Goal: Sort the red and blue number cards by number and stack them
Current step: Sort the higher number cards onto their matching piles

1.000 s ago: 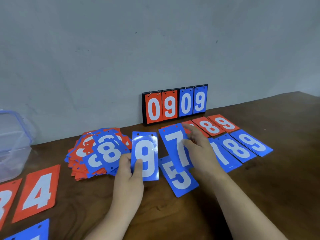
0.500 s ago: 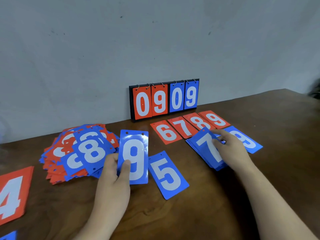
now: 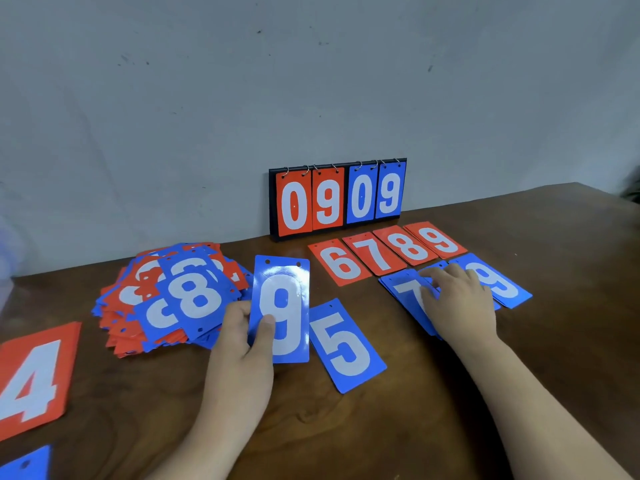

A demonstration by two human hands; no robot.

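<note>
Number cards (image 3: 173,296) lie heaped, red and blue mixed, at the left of the worktop (image 3: 519,375). The left hand (image 3: 242,344) pinches a blue 9 card (image 3: 282,306), thumb on its face and fingers behind, just beside a flat blue 5 card (image 3: 346,344). The right hand (image 3: 460,303) rests with loosely spread fingers on the blue 7 pile (image 3: 403,292), just below the red 6-to-9 row (image 3: 341,261).
</note>
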